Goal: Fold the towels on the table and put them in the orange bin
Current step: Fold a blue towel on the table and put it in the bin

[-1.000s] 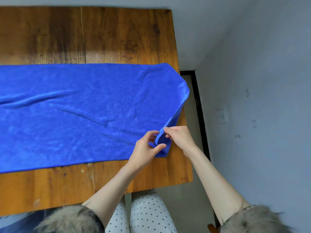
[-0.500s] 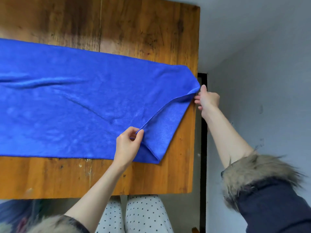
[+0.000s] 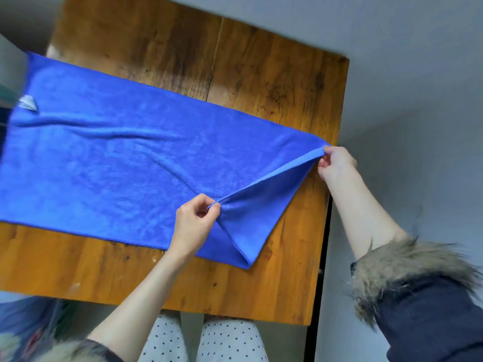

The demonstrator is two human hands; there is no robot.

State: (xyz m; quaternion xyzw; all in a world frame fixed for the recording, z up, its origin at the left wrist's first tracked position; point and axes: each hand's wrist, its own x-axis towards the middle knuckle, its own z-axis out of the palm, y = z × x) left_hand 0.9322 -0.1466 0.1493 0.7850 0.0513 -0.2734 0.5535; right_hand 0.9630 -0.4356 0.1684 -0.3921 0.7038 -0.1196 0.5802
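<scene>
A long blue towel (image 3: 109,163) lies spread across the wooden table (image 3: 261,82). Its right end is turned back on itself, and the hem runs taut between my two hands. My left hand (image 3: 194,226) pinches the near corner of that hem, lifted over the towel's middle right. At the table's right edge, my right hand (image 3: 337,163) pinches the far corner. A small white label (image 3: 27,103) shows near the towel's left end. No orange bin is in view.
A grey wall (image 3: 418,100) stands close along the table's right side. My polka-dot trouser legs (image 3: 203,340) are at the table's near edge. Bare wood shows behind and in front of the towel.
My right hand left the near corner and slid along the hem to the far right corner, which it now pinches. My left hand drew its corner back over the towel. The view shifted left.
</scene>
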